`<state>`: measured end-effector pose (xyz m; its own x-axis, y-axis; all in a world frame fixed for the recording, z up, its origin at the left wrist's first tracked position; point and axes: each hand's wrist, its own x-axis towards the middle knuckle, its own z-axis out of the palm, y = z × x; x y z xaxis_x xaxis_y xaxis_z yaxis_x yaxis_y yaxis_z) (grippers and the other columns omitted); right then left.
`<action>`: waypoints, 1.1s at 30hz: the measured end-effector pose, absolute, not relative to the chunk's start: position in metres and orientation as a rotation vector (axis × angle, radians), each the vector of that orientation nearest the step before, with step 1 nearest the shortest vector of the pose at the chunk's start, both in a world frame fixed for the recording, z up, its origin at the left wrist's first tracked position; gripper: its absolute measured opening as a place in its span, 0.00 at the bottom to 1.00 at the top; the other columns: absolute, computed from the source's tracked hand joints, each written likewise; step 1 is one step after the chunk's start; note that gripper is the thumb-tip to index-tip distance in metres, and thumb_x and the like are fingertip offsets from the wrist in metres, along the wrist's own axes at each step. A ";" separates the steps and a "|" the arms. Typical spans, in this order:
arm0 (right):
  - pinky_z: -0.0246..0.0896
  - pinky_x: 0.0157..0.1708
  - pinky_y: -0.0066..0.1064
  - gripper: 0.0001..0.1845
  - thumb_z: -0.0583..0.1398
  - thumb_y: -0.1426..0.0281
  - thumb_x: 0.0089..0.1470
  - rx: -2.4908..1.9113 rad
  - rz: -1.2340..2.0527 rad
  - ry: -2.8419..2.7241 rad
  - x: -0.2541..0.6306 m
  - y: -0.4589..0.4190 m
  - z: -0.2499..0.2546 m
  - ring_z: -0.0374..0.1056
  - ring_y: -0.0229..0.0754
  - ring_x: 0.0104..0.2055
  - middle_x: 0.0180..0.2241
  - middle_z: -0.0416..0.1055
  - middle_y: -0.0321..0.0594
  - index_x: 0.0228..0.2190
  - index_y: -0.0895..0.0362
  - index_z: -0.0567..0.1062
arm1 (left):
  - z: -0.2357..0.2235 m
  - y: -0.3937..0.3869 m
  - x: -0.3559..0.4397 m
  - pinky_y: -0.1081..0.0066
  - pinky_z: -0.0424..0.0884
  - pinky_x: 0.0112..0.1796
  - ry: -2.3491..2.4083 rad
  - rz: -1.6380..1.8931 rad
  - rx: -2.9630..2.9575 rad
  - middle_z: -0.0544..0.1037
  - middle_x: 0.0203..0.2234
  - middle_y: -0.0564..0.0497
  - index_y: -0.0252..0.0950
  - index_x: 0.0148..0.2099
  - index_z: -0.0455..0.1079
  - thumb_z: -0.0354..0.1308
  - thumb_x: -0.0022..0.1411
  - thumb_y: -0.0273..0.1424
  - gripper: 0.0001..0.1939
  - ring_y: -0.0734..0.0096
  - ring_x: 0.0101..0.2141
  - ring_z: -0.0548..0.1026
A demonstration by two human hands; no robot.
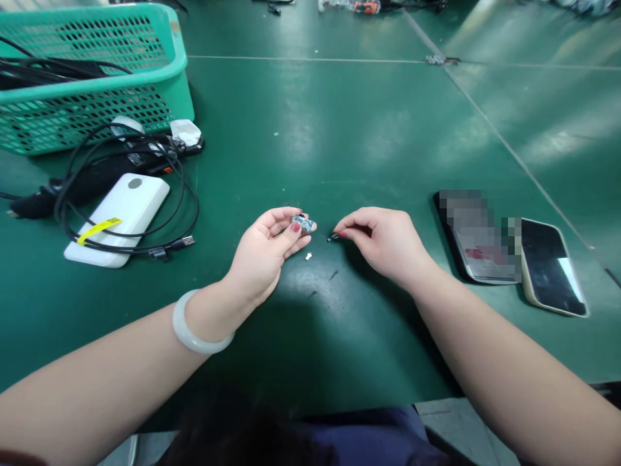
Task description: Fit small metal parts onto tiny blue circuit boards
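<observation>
My left hand [264, 249] is closed on a small circuit board [303, 223], pinched between thumb and fingers above the green table. To its right, my right hand [388, 243] pinches a small dark piece [332, 237] with a lighter tip; its kind is too small to make out. A gap separates the two held things. Just below the left fingertips lies a tiny whitish metal-looking piece [308, 256] on the tabletop.
A green mesh basket [169, 65] with black cables stands at the upper left. Before it lie a white power bank [116, 213] and a coiled black USB cable [194, 194]. Two phones, one dark [446, 220] and one pale-edged [548, 259], lie at right.
</observation>
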<state>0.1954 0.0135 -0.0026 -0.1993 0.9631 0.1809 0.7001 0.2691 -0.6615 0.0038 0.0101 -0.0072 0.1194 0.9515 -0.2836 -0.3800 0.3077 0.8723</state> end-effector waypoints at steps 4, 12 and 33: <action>0.66 0.40 0.35 0.11 0.60 0.76 0.52 -1.493 0.701 -1.952 0.199 0.013 -0.002 0.74 0.41 0.35 0.30 0.80 0.33 0.28 0.50 0.81 | -0.008 0.010 0.004 0.68 0.73 0.45 0.995 1.105 0.736 0.78 0.38 0.50 0.35 0.39 0.71 0.65 0.55 0.28 0.09 0.72 0.40 0.78; 0.65 0.37 0.37 0.13 0.57 0.76 0.53 -1.635 0.608 -2.023 0.203 0.013 0.000 0.74 0.43 0.33 0.29 0.79 0.36 0.34 0.52 0.81 | -0.009 0.011 0.003 0.69 0.74 0.44 0.989 1.101 0.752 0.78 0.38 0.50 0.35 0.39 0.71 0.65 0.55 0.29 0.09 0.72 0.40 0.78; 0.64 0.38 0.34 0.11 0.57 0.67 0.60 -1.300 0.053 -2.134 0.175 -0.001 0.003 0.70 0.41 0.37 0.33 0.75 0.41 0.30 0.55 0.78 | -0.010 0.010 0.003 0.68 0.70 0.49 0.992 1.063 0.819 0.78 0.35 0.51 0.33 0.42 0.71 0.69 0.46 0.23 0.19 0.73 0.40 0.76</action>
